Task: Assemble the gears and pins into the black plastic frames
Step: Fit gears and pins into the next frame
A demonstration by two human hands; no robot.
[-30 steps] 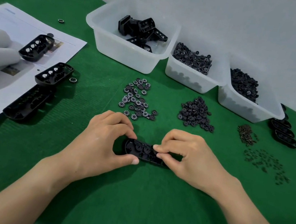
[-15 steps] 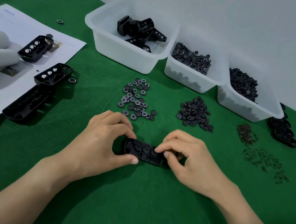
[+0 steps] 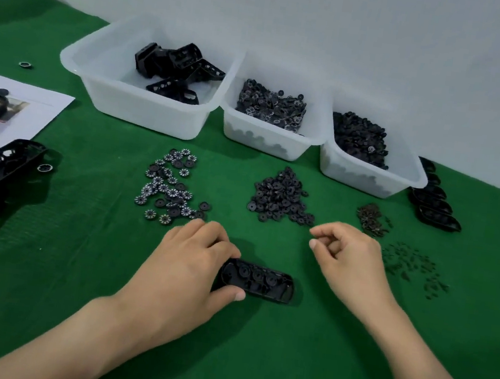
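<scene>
While the left hand (image 3: 187,270) grips the left end of the black frame (image 3: 259,281), thumb on the near side and fingers curled over the far side, that frame lies flat on the green table (image 3: 282,368), about midway along its near edge. It sits open side up, with round gear shapes showing inside. That grip looks meant to pin it steady for loading.

The right hand (image 3: 350,260) hovers clear of the frame, beyond its right end, fingers loosely curled with nothing visible between them. I'd call it free to fetch a part.

And look where it hangs: between the black gears (image 3: 279,199) and the brownish pins (image 3: 370,219), with the dark pins (image 3: 413,265) scattered toward the right edge. The white-toothed gears (image 3: 173,185) lie just beyond the left hand. The heaps are sorted by kind, so each pick is short.

Along the far edge stand three white tubs: the big tub (image 3: 144,112) of spare frames, the middle tub (image 3: 265,137) and the right tub (image 3: 355,174) of small parts, likely reserve stock. At the left edge more frames (image 3: 1,159) rest partly on a paper sheet (image 3: 39,110).
</scene>
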